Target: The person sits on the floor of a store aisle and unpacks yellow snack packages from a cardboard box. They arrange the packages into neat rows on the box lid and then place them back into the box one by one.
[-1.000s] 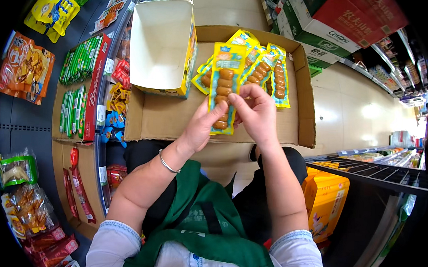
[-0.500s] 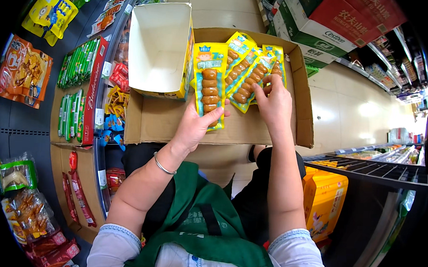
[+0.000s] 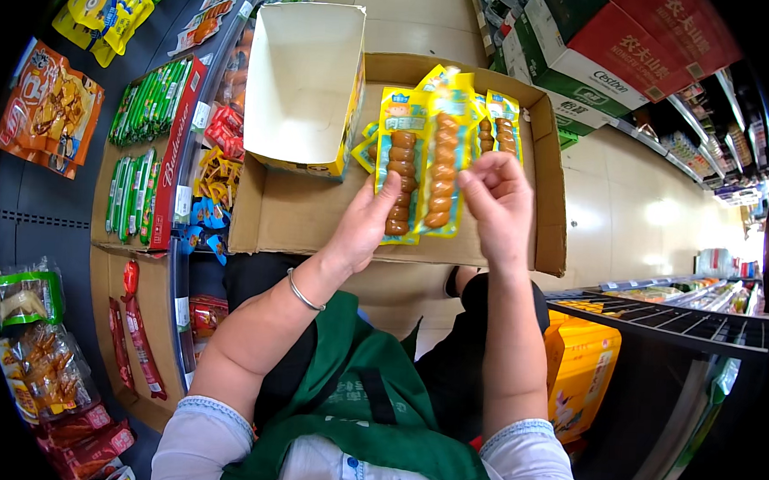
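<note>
- from the head view, i have two bare hands over the near half of a shallow cardboard tray (image 3: 308, 228).
- my left hand (image 3: 364, 224) is closed on the left packet (image 3: 400, 185), a yellow and blue sleeve of brown sausages; the thumb lies across its lower left part, and most of its length stands out past the grip toward the tray's far edge.
- my right hand (image 3: 498, 202) is pinched, thumb to forefinger, at the right edge of the right packet (image 3: 443, 165), below its middle; this packet lies left of the grip and is slightly blurred.
- both packets point lengthwise from near edge to far edge, side by side; whether their edges overlap or only meet, i cannot tell.
- behind them, more yellow packets (image 3: 505, 129) lie fanned toward the tray's far edge and far right corner, partly hidden.
- at the tray's far left corner i see an open box (image 3: 301, 90), white inside.
</note>
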